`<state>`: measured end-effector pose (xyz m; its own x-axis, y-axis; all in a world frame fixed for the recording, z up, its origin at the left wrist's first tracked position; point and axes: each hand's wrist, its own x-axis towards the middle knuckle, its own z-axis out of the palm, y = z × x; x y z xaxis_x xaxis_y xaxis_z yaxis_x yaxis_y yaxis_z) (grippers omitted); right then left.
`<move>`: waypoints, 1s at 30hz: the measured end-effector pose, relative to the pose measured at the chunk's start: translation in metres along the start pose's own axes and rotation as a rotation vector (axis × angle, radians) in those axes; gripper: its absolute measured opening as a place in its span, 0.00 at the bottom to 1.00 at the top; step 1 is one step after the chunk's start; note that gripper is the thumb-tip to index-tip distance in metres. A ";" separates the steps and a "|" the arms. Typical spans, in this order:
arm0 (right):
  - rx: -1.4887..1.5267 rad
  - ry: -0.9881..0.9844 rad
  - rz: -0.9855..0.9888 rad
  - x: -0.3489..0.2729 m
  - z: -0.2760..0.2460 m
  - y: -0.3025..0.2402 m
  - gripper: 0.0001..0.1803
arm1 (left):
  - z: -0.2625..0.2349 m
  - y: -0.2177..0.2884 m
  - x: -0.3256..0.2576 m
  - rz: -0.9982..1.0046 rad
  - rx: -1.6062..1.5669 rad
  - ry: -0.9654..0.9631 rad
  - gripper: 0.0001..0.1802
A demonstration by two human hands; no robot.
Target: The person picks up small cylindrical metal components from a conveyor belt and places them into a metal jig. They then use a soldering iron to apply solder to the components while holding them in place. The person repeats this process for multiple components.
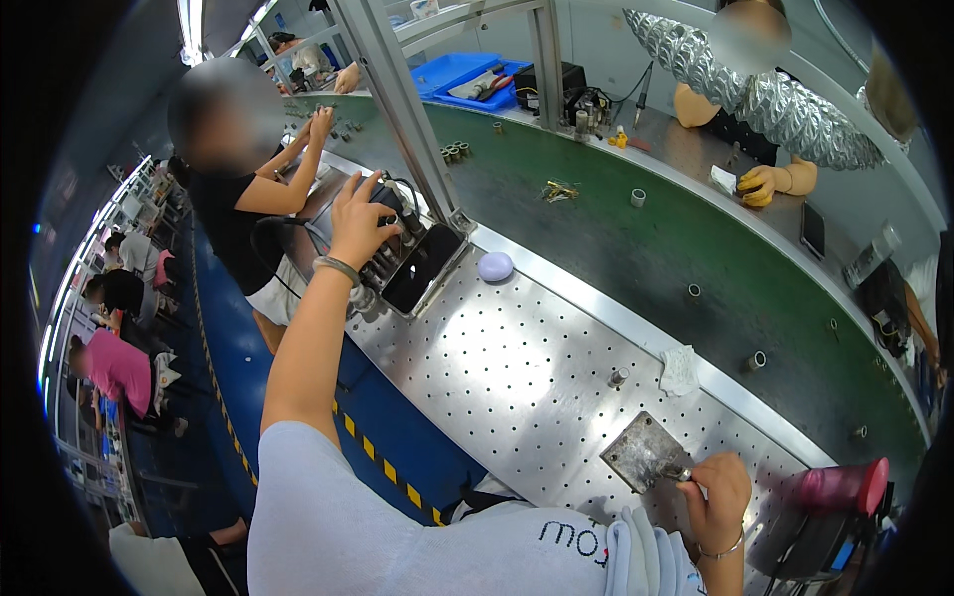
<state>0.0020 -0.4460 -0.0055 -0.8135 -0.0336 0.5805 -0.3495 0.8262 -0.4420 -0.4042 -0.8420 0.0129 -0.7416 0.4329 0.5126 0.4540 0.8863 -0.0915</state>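
From the head camera: two own hands, one metal plate, one black fixture. The right hand [717,490] is closed in a narrow pinch on a small part at the edge of the flat, grey, scuffed metal plate [644,452], which lies on the perforated steel bench [497,358]. The left hand [360,221], fingers spread, rests on the black fixture [412,260] at the bench's far end

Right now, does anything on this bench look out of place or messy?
Mostly tidy. A crumpled white cloth lies bunched at the edge of the perforated metal worktop, against the green belt. Small metal rings sit scattered on the belt. The right hand grips a tool at a worn metal plate; the left hand rests on a fixture.
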 end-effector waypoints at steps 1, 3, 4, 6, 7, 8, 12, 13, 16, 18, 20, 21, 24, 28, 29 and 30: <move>0.003 0.001 0.000 0.000 0.000 0.000 0.13 | 0.000 -0.001 0.002 0.006 0.001 -0.017 0.14; 0.011 0.005 0.000 -0.001 0.001 0.001 0.13 | 0.000 -0.001 0.003 0.019 0.006 -0.027 0.14; 0.009 0.004 0.001 -0.001 0.000 0.000 0.13 | 0.000 0.000 0.005 0.022 0.004 -0.034 0.14; 0.004 0.006 0.006 0.000 -0.002 -0.002 0.12 | -0.001 0.002 0.010 0.035 0.002 -0.043 0.14; 0.011 0.011 0.004 0.001 -0.003 -0.001 0.12 | -0.002 0.003 0.014 0.048 -0.001 -0.046 0.14; 0.010 0.012 0.015 0.000 -0.004 -0.001 0.12 | -0.001 0.008 0.018 0.068 -0.015 -0.056 0.14; 0.036 -0.006 0.014 0.002 0.000 0.002 0.11 | -0.039 0.046 0.001 0.108 -0.075 0.165 0.12; 0.047 -0.019 0.009 0.004 -0.001 0.001 0.11 | -0.053 0.064 -0.007 0.112 -0.163 0.177 0.12; 0.042 -0.014 0.003 0.005 -0.003 0.003 0.12 | -0.068 0.146 -0.013 0.287 -0.435 0.065 0.14; 0.026 0.003 0.015 0.003 -0.006 0.004 0.12 | -0.074 0.200 -0.017 0.442 -0.602 -0.020 0.15; 0.032 0.003 0.020 0.002 -0.008 0.004 0.12 | -0.080 0.237 -0.025 0.563 -0.709 -0.083 0.15; 0.040 0.001 0.017 0.003 -0.008 0.004 0.12 | -0.084 0.248 -0.030 0.613 -0.748 -0.110 0.15; 0.053 0.004 0.012 0.004 -0.007 0.003 0.12 | -0.080 0.268 -0.038 0.683 -0.767 -0.196 0.15; 0.069 0.020 0.007 0.005 -0.006 0.002 0.12 | -0.072 0.279 -0.041 0.760 -0.719 -0.239 0.14; 0.072 0.017 0.006 0.005 -0.006 0.002 0.12 | -0.070 0.281 -0.043 0.763 -0.720 -0.246 0.14; 0.076 0.015 0.005 0.005 -0.006 0.002 0.12 | -0.068 0.283 -0.044 0.765 -0.720 -0.253 0.14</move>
<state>-0.0001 -0.4407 0.0003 -0.8086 -0.0204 0.5880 -0.3798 0.7814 -0.4951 -0.2094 -0.6220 0.0222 -0.1810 0.9252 0.3337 0.9626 0.0971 0.2528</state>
